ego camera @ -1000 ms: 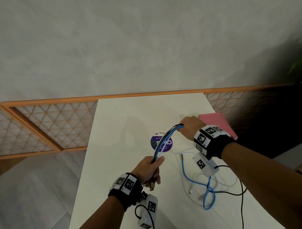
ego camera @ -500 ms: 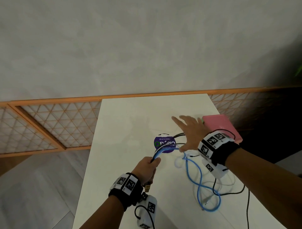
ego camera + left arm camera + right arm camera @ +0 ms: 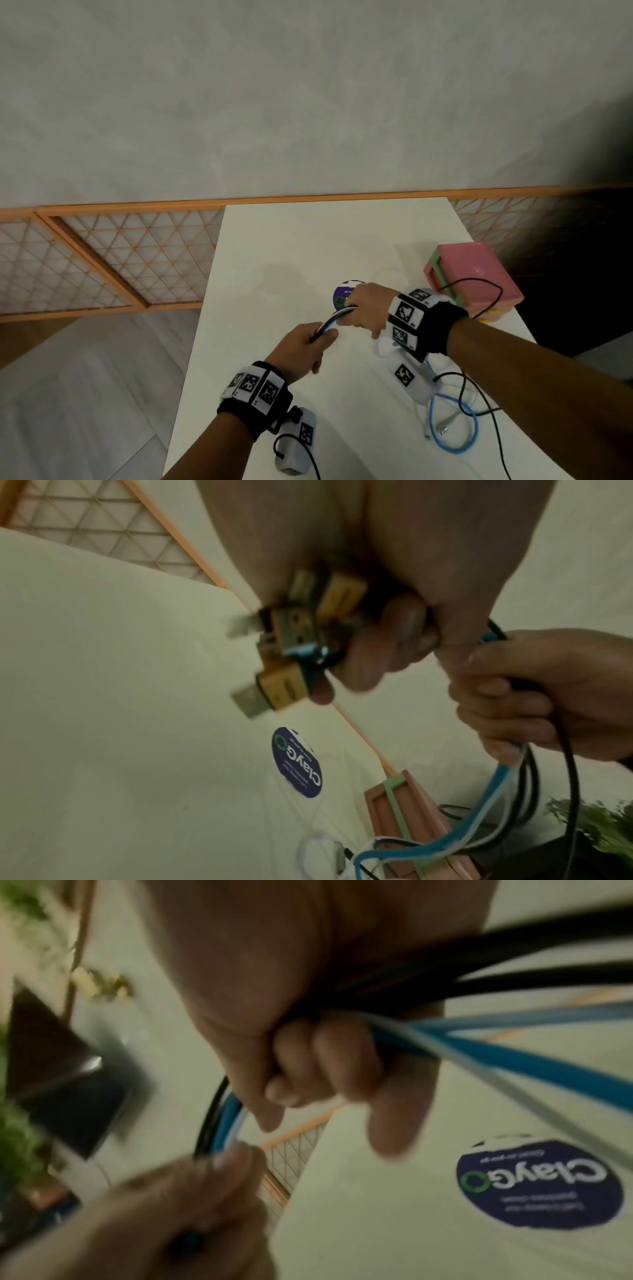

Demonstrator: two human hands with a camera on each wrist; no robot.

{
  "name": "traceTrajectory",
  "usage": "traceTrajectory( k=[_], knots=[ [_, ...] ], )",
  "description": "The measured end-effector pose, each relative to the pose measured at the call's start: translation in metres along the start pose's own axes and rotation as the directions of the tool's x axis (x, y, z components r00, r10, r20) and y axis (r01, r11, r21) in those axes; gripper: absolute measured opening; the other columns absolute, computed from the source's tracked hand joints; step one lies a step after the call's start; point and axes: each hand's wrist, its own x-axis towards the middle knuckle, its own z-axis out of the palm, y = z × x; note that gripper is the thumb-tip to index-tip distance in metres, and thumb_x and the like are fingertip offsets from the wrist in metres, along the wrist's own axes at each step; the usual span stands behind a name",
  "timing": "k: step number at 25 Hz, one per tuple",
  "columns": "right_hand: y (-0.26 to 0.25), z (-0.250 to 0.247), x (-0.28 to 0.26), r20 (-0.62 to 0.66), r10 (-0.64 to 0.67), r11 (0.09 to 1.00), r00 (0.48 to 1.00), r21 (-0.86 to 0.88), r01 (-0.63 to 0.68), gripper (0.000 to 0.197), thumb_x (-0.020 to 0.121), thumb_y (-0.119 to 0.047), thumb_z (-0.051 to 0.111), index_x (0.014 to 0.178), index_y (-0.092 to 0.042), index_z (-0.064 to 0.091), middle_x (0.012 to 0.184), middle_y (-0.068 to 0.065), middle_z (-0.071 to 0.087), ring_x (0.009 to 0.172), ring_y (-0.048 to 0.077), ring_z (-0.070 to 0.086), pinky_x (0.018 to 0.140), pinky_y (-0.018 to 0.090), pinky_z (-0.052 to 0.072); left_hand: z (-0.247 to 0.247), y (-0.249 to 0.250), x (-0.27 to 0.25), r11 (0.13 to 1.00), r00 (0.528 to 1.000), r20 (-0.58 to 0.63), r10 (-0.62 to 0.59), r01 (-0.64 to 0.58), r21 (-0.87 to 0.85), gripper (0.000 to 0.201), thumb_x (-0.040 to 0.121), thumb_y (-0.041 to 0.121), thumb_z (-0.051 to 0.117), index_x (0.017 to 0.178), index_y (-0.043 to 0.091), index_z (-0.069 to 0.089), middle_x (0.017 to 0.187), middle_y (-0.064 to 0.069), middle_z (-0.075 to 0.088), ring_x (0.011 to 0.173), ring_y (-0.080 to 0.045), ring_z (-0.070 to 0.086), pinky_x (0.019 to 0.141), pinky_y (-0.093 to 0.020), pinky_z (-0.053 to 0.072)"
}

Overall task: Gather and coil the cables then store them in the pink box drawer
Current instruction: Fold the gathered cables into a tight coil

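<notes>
A bundle of blue, white and black cables (image 3: 334, 320) arcs between my two hands above the white table (image 3: 274, 260). My left hand (image 3: 305, 346) grips the bundle's near end, with several brown USB plugs (image 3: 281, 688) sticking out below its fingers. My right hand (image 3: 368, 313) grips the same bundle (image 3: 514, 1042) a little farther on. The loose blue cable (image 3: 452, 428) trails in a loop on the table at the right. The pink box (image 3: 476, 274) with a green handle stands at the right edge, drawer shut.
A round purple sticker (image 3: 342, 298) lies on the table just beyond my right hand. A thin black cable (image 3: 479, 291) runs over the pink box. An orange lattice railing (image 3: 120, 257) borders the floor at the left. A green plant (image 3: 599, 823) shows at the right.
My right hand, spread open over the cables half a second ago, has closed round the bundle nearer my left hand. The arc between the hands is shorter than a second ago.
</notes>
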Motion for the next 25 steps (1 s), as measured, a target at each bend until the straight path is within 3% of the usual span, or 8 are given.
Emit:
traceTrajectory(
  k=[2, 5, 8, 13, 16, 19, 21, 25],
  knots=[
    [-0.001, -0.006, -0.004, 0.059, 0.026, 0.968, 0.998, 0.249, -0.040, 0.038, 0.084, -0.035, 0.058, 0.054, -0.013, 0.051, 0.044, -0.002, 0.049, 0.036, 0.013, 0.048, 0.046, 0.022, 0.043, -0.003, -0.007, 0.000, 1.000, 1.000, -0.016, 0.002, -0.002, 0.017, 0.041, 0.097, 0.036, 0.048, 0.060, 0.018, 0.044, 0.053, 0.002, 0.057, 0.040, 0.000, 0.045, 0.058, -0.025, 0.038],
    [-0.002, -0.009, -0.004, 0.037, 0.037, 0.868, 0.999, 0.494, -0.051, 0.039, 0.081, -0.027, 0.060, 0.049, -0.016, 0.042, 0.043, -0.001, 0.033, 0.035, 0.014, 0.027, 0.040, 0.021, 0.025, -0.002, -0.011, 0.001, 0.997, 0.997, -0.073, -0.022, 0.016, -0.079, 0.043, 0.095, 0.038, 0.050, 0.059, 0.016, 0.042, 0.044, 0.004, 0.053, 0.040, -0.007, 0.045, 0.064, -0.039, 0.047],
    [-0.010, -0.007, -0.002, 0.046, 0.047, 0.556, 0.998, 0.829, -0.064, 0.040, 0.082, -0.023, 0.053, 0.046, -0.019, 0.036, 0.041, -0.005, 0.023, 0.038, 0.012, 0.014, 0.039, 0.020, 0.014, -0.004, -0.006, 0.004, 0.960, 0.989, -0.147, -0.009, -0.033, -0.279, 0.036, 0.084, 0.031, 0.069, 0.068, 0.010, 0.044, 0.042, 0.002, 0.044, 0.035, -0.011, 0.043, 0.069, -0.051, 0.054],
    [-0.032, 0.010, 0.007, -0.298, 0.228, 0.172, 0.927, 0.949, 0.263, 0.057, 0.090, -0.037, 0.052, 0.040, -0.017, 0.034, 0.037, -0.004, 0.030, 0.037, 0.014, 0.029, 0.049, 0.028, 0.038, -0.014, 0.016, 0.013, 0.953, 0.987, -0.124, 0.105, -0.135, -0.271, 0.059, 0.047, 0.044, 0.084, 0.097, 0.024, 0.058, 0.049, 0.002, 0.053, 0.044, -0.013, 0.048, 0.049, -0.029, 0.041],
    [-0.044, 0.019, 0.006, -0.290, 0.422, -0.130, 0.859, 0.918, 0.374, 0.036, 0.087, -0.024, 0.059, 0.057, -0.006, 0.054, 0.042, 0.005, 0.057, 0.045, 0.019, 0.057, 0.058, 0.030, 0.054, -0.009, 0.024, 0.013, 0.949, 0.965, -0.145, 0.219, -0.245, -0.201, 0.060, 0.052, 0.028, 0.090, 0.102, 0.028, 0.057, 0.084, 0.002, 0.059, 0.050, 0.002, 0.047, 0.053, -0.014, 0.037],
    [-0.044, 0.024, 0.000, -0.228, 0.360, -0.241, 0.905, 0.914, 0.326, 0.031, 0.093, -0.020, 0.048, 0.066, -0.007, 0.054, 0.045, 0.002, 0.063, 0.051, 0.016, 0.061, 0.057, 0.025, 0.053, -0.006, 0.024, 0.013, 0.969, 0.971, -0.140, 0.194, -0.211, -0.125, 0.057, 0.052, 0.029, 0.090, 0.096, 0.035, 0.054, 0.080, 0.000, 0.054, 0.051, -0.002, 0.040, 0.053, -0.013, 0.033],
    [-0.046, 0.029, -0.004, -0.257, 0.339, -0.308, 0.905, 0.879, 0.364, 0.039, 0.094, -0.016, 0.046, 0.060, 0.001, 0.058, 0.065, 0.020, 0.066, 0.064, 0.028, 0.062, 0.068, 0.032, 0.055, -0.004, 0.022, 0.013, 0.990, 0.984, -0.119, 0.133, -0.137, -0.027, 0.050, 0.055, 0.029, 0.089, 0.090, 0.033, 0.054, 0.067, -0.002, 0.049, 0.050, -0.008, 0.035, 0.051, -0.017, 0.031],
    [-0.051, 0.039, -0.014, -0.353, 0.342, -0.255, 0.871, 0.857, 0.447, 0.039, 0.092, -0.013, 0.048, 0.087, 0.024, 0.056, 0.079, 0.030, 0.064, 0.064, 0.034, 0.063, 0.061, 0.031, 0.059, 0.000, 0.023, 0.013, 0.991, 0.981, -0.189, 0.038, -0.014, 0.131, 0.040, 0.068, 0.023, 0.083, 0.060, 0.028, 0.044, 0.051, 0.009, 0.042, 0.043, -0.006, 0.038, 0.043, -0.011, 0.030]
  ],
)
